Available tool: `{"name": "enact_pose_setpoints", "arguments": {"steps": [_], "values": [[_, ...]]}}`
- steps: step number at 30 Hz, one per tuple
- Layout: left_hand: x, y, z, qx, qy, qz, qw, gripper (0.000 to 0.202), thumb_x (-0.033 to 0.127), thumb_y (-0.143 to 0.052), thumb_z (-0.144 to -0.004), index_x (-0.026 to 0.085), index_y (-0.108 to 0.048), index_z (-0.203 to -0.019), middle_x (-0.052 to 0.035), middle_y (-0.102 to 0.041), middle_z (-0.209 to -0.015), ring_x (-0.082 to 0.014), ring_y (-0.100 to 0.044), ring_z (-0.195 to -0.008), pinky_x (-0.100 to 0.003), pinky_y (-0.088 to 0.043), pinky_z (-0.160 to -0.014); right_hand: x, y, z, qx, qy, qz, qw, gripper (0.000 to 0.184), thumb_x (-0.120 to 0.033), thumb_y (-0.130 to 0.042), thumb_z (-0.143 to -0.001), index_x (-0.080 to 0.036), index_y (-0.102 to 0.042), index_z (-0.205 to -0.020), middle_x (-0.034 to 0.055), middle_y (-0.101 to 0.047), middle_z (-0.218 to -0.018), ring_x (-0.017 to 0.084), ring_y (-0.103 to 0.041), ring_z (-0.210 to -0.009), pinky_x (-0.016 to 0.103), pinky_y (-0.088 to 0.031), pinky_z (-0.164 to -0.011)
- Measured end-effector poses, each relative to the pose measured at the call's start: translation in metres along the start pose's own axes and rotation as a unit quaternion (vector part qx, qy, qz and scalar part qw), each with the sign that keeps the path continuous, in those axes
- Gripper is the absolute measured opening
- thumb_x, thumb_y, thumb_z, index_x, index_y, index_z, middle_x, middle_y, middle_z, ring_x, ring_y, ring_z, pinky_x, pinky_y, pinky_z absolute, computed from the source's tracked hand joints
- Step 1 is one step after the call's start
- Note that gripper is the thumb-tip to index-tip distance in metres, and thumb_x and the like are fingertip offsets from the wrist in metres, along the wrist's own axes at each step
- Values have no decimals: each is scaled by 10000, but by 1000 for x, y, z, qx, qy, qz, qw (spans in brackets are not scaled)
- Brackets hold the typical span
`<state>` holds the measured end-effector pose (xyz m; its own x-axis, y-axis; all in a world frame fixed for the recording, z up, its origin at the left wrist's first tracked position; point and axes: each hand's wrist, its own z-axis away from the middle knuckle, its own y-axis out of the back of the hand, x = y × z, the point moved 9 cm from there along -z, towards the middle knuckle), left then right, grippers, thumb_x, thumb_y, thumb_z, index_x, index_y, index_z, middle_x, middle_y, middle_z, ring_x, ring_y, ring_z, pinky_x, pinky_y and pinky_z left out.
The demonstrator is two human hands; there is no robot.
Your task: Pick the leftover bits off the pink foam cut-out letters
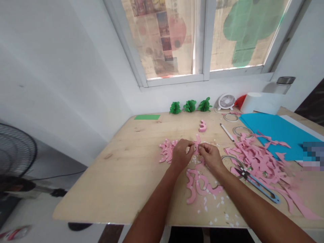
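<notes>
My left hand [181, 152] and my right hand [210, 154] meet over the middle of the wooden table [131, 168], fingers pinched together on a small pink paper piece [197, 141] held between them. Just left of my left hand lies a pile of pink curved cutouts [166, 150]. Below my hands, larger pink curved strips [198, 185] lie flat among small white paper bits. A finished pink curled shape [202, 126] sits farther back.
Pink paper scraps [258, 158] and scissors [258, 184] lie at the right, beside a blue sheet [275, 130]. Three green paper ornaments [189, 106], a small white fan [226, 101], a white roll [260, 103], a pen [227, 132], a green paper strip [147, 117]. A floor fan [14, 155] stands left.
</notes>
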<state>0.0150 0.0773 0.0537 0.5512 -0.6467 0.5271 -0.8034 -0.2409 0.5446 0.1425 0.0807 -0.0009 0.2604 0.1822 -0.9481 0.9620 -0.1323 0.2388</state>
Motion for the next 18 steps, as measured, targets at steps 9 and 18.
{"name": "enact_pose_setpoints", "arguments": {"steps": [9, 18], "values": [[-30, -1, 1, -41, 124, 18, 991, 119, 175, -521, -717, 159, -589, -620, -10, -613, -624, -127, -548, -621, -246, -415, -585, -1, 2, 0, 19, 6, -1, 1000, 230, -330, -489, -749, -180, -503, -575, -26, -452, -520, 121, -412, -502, 231, -324, -499], [-56, -16, 8, -67, 242, 182, 951, 135, 195, -541, -704, 150, -656, -758, -8, -630, -612, -129, -579, -580, -240, -441, -567, -6, -1, 1, -1, 17, -22, 1000, 248, -349, -500, -754, -181, -494, -571, -29, -438, -516, 117, -398, -497, 230, -323, -490]]}}
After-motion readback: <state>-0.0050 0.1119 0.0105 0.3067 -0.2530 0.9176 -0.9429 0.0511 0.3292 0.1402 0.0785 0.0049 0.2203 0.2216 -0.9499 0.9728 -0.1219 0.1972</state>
